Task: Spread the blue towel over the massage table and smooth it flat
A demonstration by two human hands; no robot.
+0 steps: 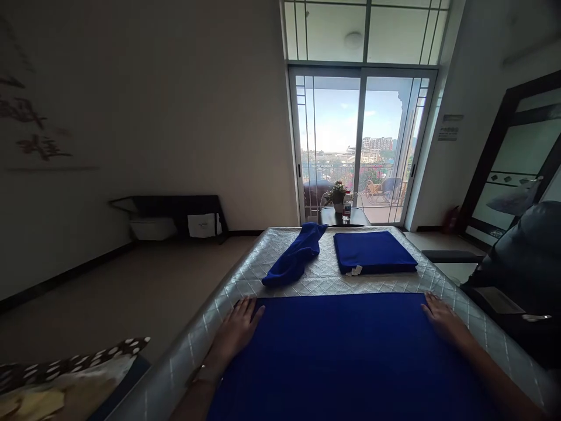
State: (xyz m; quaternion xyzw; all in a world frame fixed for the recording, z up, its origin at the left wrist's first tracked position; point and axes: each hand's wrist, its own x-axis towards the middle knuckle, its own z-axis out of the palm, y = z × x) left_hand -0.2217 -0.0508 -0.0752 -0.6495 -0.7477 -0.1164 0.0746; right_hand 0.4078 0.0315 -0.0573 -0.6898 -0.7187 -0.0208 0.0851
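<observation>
Between the hands [239, 324] at its far corners, blue cloth [342, 356] lies flat.

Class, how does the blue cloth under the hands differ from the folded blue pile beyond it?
The near cloth spreads wide; the folded pile is compact. The left hand and right hand rest at the near cloth's edges; neither touches the folded pile. White tags show on the folded pile; none visible on the near cloth. Both are blue.
</observation>
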